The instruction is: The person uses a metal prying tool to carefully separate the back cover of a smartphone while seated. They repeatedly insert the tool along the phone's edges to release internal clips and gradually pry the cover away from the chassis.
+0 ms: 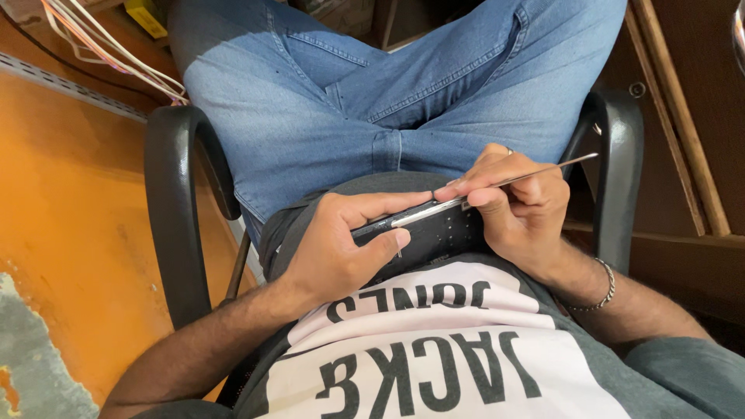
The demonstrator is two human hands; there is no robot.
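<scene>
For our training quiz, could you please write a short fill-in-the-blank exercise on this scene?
1. The left hand holds a dark, flat ____.
2. The right hand pinches a thin metal ____ against the device's edge.
3. The person sits in a chair with black ____.
4. A bracelet circles the ____ wrist.

Missing words: phone; tool; armrests; right

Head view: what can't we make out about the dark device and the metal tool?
- Dark device: mostly covered by the left hand and right hand; kind unclear.
- Thin metal tool: its working tip is hidden behind the right hand's fingers.
- Contact between tip and device: hidden, cannot tell.
- Chair armrest: seat hidden by legs.
</scene>
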